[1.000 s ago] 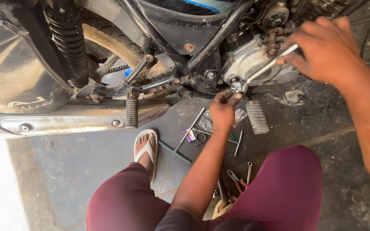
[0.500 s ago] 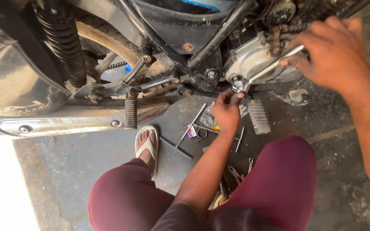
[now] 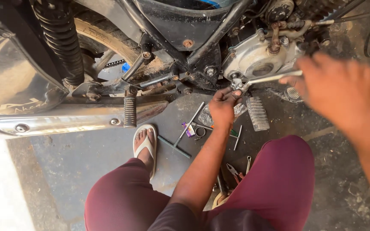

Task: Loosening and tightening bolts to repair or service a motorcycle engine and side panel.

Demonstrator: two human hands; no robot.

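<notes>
Apparently, the left hand pinched the wrench head on the engine cover bolt, the right hand gripping its handle, the bolt not yet out.

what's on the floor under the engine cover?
Below the engine cover: a ribbed footpeg, a T-handle wrench and small tools. The left hand hides what lies directly beneath it.

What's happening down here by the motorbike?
A person crouches beside a motorcycle. Their right hand grips the handle of a long metal wrench, whose head sits on a fitting at the foot of the silver engine cover. The left hand steadies the wrench head there. More tools lie scattered on the concrete floor by their sandalled foot.
</notes>
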